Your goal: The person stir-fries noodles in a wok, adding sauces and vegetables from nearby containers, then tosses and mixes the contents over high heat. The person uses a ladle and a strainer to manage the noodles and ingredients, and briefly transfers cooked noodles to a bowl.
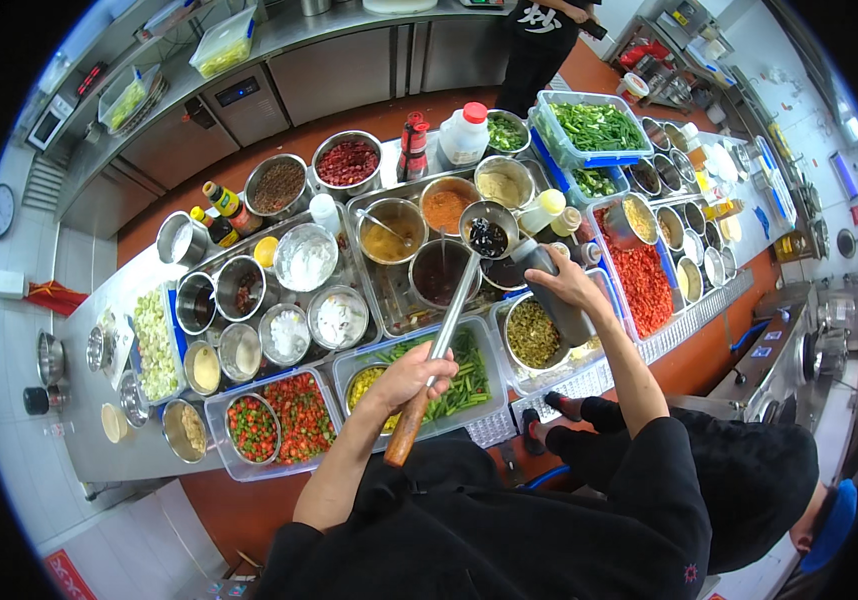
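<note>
My left hand (415, 381) grips the long metal handle of a wok ladle (489, 229) just above its wooden end. Dark liquid and some white bits lie in the ladle's bowl, which is held above steel pots of sauce and spice. In my right hand (568, 282) is a dark squeeze bottle (560, 307), tilted with its pale top by the ladle's rim. A steel pot of dark red sauce (440, 274) stands below the ladle, beside a pot of orange-red powder (445, 210). A pot of yellow-brown sauce (391, 232) has a spoon in it.
Tubs of chopped red peppers (642, 292) and green vegetables (474, 367) border the work area. Bowls of white powder (307, 257) stand at left. A white jug with a red cap (464, 139) stands behind. One person is beside me at right (751, 480), another beyond the table (537, 52).
</note>
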### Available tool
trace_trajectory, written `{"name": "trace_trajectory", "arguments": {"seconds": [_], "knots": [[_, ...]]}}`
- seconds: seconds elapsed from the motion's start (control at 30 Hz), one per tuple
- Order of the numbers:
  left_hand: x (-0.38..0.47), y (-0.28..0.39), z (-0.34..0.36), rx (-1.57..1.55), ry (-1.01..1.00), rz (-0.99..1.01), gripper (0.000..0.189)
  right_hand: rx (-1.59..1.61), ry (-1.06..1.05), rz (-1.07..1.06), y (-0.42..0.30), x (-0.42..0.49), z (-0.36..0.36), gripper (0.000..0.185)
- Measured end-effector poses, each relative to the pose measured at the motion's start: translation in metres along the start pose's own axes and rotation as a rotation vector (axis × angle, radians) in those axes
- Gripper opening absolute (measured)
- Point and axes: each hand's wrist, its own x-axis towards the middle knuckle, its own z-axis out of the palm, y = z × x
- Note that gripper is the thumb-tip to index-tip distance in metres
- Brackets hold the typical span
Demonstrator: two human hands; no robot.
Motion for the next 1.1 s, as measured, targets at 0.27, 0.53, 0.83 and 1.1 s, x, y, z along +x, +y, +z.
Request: {"name": "trace_trajectory", "arguments": {"seconds": [0.27,0.53,0.83,1.1], "knots": [[0.028,0.031,0.024,0.014,-0.071,0.035,0.017,0.517,0.275,-0.204,0.011,0.026,-0.053,0.078],[0.025,0.039,0.025,0.034,-0.066,0.045,0.015,0.556,0.729,-0.300,0.015,0.109,-0.140,0.065],[0.012,0.032,0.015,0.021,0.057,-0.008,0.012,0.265,0.564,0.023,0.105,0.217,-0.082,0.071],[0.007,0.044,0.003,-0.090,0.132,-0.072,0.018,-0.122,-0.043,0.027,0.123,0.237,-0.106,0.066]]}}
